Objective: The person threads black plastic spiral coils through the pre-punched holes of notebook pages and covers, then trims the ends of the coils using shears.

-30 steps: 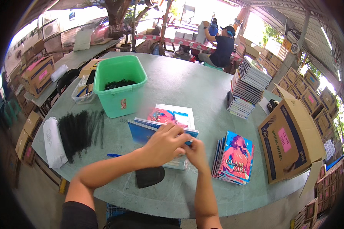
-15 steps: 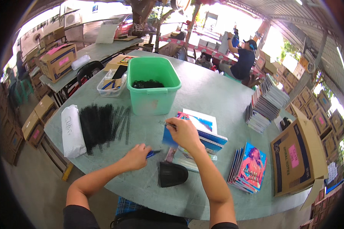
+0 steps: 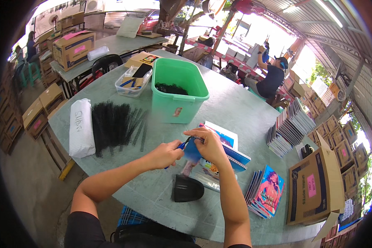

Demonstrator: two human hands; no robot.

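My left hand (image 3: 166, 153) grips a blue-handled tool (image 3: 181, 145) and holds its tip against the edge of a notebook. My right hand (image 3: 208, 144) holds that blue-covered spiral notebook (image 3: 193, 153) tilted up above a stack of notebooks (image 3: 225, 152) on the grey round table (image 3: 244, 111). A black pouch-like object (image 3: 187, 189) lies on the table just in front of my hands. A row of black spiral binding coils (image 3: 113, 124) lies to my left.
A green plastic tub (image 3: 178, 96) stands behind my hands, a clear tray with tools (image 3: 133, 81) beside it. White wrapped bundle (image 3: 80, 127) at left. Colourful notebooks (image 3: 266, 192), stacked notebooks (image 3: 289, 128) and an open cardboard box (image 3: 314, 188) at right. A seated person (image 3: 270, 78) works beyond the table.
My left hand picked the blue-handled tool off the table and brought it up to the notebook. My right hand lifted the blue notebook off the stack.
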